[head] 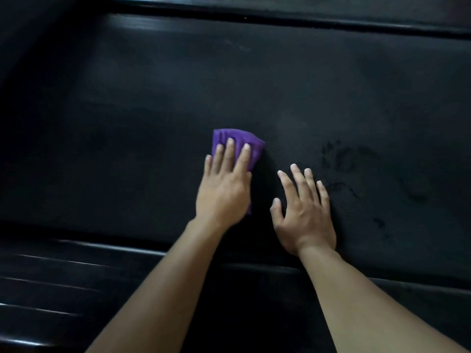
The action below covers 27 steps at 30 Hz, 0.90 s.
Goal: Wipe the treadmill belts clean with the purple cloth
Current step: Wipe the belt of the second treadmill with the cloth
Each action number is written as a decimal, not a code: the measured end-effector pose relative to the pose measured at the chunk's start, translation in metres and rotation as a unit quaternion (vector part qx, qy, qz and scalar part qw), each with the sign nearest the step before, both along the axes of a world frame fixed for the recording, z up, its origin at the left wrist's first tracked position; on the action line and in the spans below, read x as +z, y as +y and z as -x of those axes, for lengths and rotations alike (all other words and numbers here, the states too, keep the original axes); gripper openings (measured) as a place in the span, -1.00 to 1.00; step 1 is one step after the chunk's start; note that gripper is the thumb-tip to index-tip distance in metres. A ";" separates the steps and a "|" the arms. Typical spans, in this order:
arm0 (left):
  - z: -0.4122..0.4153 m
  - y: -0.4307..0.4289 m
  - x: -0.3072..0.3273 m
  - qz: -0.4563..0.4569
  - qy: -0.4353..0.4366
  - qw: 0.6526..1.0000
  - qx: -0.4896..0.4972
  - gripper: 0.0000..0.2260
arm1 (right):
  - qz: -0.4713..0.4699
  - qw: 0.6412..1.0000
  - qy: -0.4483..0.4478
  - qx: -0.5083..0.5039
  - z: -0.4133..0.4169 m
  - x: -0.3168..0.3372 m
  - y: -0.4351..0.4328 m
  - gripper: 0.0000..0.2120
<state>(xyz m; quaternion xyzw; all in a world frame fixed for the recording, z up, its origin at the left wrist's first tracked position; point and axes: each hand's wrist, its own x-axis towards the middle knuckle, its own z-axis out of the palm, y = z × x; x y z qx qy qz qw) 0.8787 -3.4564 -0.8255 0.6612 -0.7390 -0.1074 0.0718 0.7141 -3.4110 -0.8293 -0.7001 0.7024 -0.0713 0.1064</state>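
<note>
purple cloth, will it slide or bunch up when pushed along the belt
Probably floppy: the purple cloth is creased and folded under the left hand. On the finely textured treadmill belt it may drag and bunch at its leading edge. The flat, spread fingers pressing it should help it slide whole.

A black side rail [76, 276] ran along the near edge. It was glossy, and several raised ridges [51, 261] at its left end caught thin streaks of light. A second black rail [158, 24] lay along the far edge, faintly shining toward its left. Beyond it sat a dark strip [331, 6], too dim to identify.
</note>
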 end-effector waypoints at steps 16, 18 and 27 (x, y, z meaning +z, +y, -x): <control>-0.095 -0.043 0.003 -0.034 0.022 0.985 0.167 -0.50 | -0.004 1.000 0.004 0.004 0.001 0.000 0.001 -0.39; -0.073 -0.061 0.004 -0.036 0.013 0.989 0.142 -0.50 | -0.001 1.000 0.005 0.004 0.001 0.001 0.002 -0.40; 0.018 0.010 0.002 -0.007 0.009 1.000 -0.011 -0.49 | 0.000 1.000 0.000 0.002 0.001 0.000 0.000 -0.37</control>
